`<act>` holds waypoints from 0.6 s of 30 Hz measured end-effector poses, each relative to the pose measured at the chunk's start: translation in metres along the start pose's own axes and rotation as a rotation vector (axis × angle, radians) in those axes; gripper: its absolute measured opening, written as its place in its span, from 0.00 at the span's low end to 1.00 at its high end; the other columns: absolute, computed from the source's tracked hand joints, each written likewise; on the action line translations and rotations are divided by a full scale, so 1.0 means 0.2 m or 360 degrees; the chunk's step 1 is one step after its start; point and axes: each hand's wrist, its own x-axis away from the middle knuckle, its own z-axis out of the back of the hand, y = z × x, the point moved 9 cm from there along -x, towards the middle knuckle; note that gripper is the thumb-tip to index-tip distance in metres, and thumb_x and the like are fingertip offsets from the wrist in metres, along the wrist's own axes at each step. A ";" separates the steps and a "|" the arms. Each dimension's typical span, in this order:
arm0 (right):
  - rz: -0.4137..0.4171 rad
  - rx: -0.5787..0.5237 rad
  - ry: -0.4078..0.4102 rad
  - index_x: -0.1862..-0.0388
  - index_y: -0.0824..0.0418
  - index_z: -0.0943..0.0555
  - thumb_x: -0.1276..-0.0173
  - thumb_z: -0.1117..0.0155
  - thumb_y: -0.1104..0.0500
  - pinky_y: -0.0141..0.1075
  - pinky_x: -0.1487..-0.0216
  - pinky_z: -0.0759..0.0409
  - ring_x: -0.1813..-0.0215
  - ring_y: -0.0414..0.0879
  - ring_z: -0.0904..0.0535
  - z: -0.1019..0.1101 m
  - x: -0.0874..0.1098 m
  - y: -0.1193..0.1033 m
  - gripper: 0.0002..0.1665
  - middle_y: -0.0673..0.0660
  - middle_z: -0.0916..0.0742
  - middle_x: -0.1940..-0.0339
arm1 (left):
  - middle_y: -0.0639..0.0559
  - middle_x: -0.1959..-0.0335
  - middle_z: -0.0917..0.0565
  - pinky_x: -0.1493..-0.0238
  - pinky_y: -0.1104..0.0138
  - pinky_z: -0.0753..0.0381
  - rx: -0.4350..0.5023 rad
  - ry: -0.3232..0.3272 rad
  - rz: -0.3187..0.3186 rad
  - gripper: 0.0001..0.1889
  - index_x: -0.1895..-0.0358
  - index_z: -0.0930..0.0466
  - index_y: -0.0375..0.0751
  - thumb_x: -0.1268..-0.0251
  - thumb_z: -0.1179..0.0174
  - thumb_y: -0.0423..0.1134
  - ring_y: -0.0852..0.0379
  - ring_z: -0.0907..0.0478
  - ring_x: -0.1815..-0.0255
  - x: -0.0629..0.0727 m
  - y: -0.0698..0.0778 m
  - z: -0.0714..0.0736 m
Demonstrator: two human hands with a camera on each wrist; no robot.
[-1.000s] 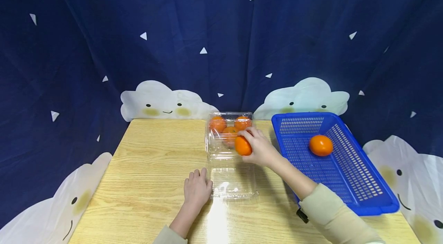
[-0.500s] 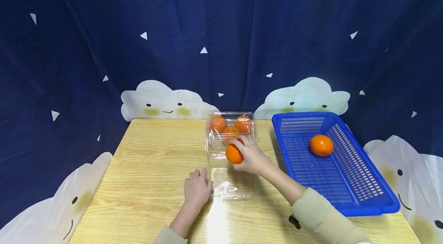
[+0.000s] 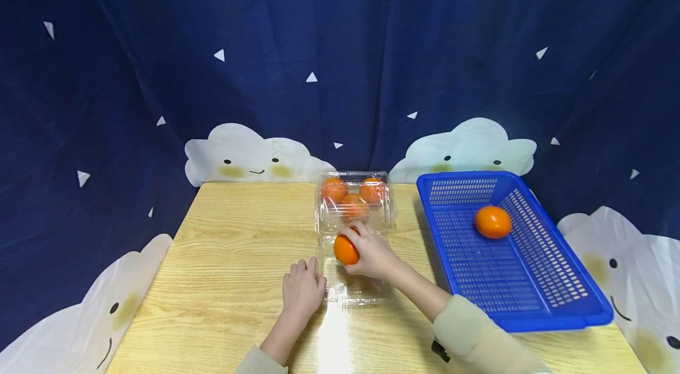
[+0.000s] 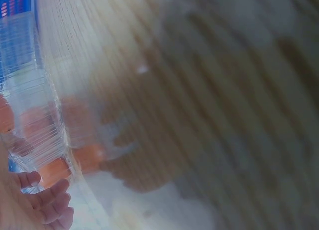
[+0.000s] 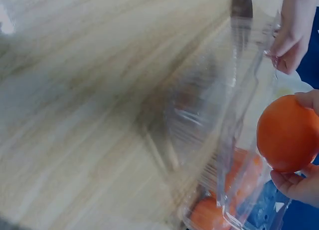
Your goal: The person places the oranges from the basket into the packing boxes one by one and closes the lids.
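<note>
Right hand (image 3: 369,253) grasping a round, glossy orange fruit (image 3: 345,250), fingers over the top, thumb underneath. Right wrist view shows it close: bright, smooth skin, held between thumb and fingers. In the head view the fruit appears over the near half of an unfolded clear plastic clamshell container (image 3: 332,290), by the fold; exact height over the plastic can't be told.

Left hand (image 3: 304,288) grasps nothing that shows: fingers relaxed, lying at the left edge of that near half, thumb side next to the plastic. Left wrist view is blurred, fingers loosely bent at bottom left.

Far half of the container holds three round orange fruits: back left fruit (image 3: 334,190), back right fruit (image 3: 372,190), front middle fruit (image 3: 354,207) set between those two. Clear plastic glares over them.

Right of the container, apart from it: blue rectangular plastic mesh basket (image 3: 499,285), slightly angled. One glossy orange fruit inside (image 3: 493,222), toward the far end.

All on a light wood-grain tabletop (image 3: 239,232). Beige sleeves (image 3: 462,327) on both arms, small black object (image 3: 440,351) by the right one. Behind: dark blue curtain (image 3: 265,38), white triangles, smiling white clouds (image 3: 249,153).
</note>
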 end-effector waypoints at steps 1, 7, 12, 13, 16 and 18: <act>0.0006 0.0016 -0.0006 0.43 0.56 0.29 0.62 0.26 0.54 0.47 0.57 0.25 0.51 0.54 0.30 -0.01 0.00 0.00 0.42 0.59 0.27 0.48 | 0.47 0.72 0.30 0.72 0.60 0.34 -0.0002 0.0002 0.0001 0.12 0.61 0.30 0.41 0.45 0.48 0.44 0.49 0.33 0.70 0.00 0.00 0.00; 0.0020 0.0029 -0.0058 0.42 0.57 0.30 0.62 0.26 0.53 0.48 0.52 0.27 0.48 0.55 0.30 -0.09 0.00 -0.02 0.44 0.60 0.27 0.47 | 0.46 0.70 0.28 0.71 0.59 0.33 -0.0002 0.0000 0.0009 0.15 0.57 0.29 0.41 0.45 0.48 0.45 0.48 0.31 0.68 0.00 0.00 0.00; 0.0023 0.0039 -0.0091 0.41 0.56 0.31 0.60 0.27 0.53 0.48 0.51 0.27 0.47 0.55 0.30 -0.13 0.00 -0.02 0.43 0.61 0.28 0.45 | 0.45 0.69 0.27 0.69 0.58 0.32 -0.0009 -0.0015 0.0011 0.16 0.56 0.29 0.41 0.45 0.48 0.45 0.48 0.31 0.67 0.00 0.00 -0.01; 0.0032 0.0041 -0.0088 0.41 0.56 0.31 0.60 0.27 0.53 0.47 0.51 0.27 0.47 0.55 0.30 -0.14 0.00 -0.03 0.43 0.61 0.27 0.46 | 0.45 0.69 0.27 0.69 0.58 0.32 -0.0010 -0.0015 0.0010 0.16 0.56 0.29 0.41 0.45 0.48 0.46 0.48 0.31 0.67 0.00 0.00 -0.01; 0.0059 0.0050 -0.0085 0.41 0.56 0.31 0.60 0.28 0.53 0.46 0.51 0.27 0.49 0.53 0.31 -0.16 0.00 -0.04 0.43 0.59 0.27 0.46 | 0.46 0.69 0.27 0.70 0.58 0.32 -0.0013 -0.0003 0.0004 0.16 0.56 0.28 0.41 0.45 0.48 0.46 0.48 0.31 0.68 0.00 0.00 -0.01; 0.0073 0.0059 -0.0076 0.41 0.56 0.30 0.60 0.28 0.53 0.45 0.51 0.27 0.49 0.52 0.31 -0.17 0.00 -0.04 0.43 0.59 0.27 0.47 | 0.46 0.70 0.28 0.71 0.58 0.32 -0.0013 0.0014 -0.0001 0.15 0.57 0.28 0.41 0.45 0.48 0.46 0.48 0.31 0.68 0.00 0.01 0.00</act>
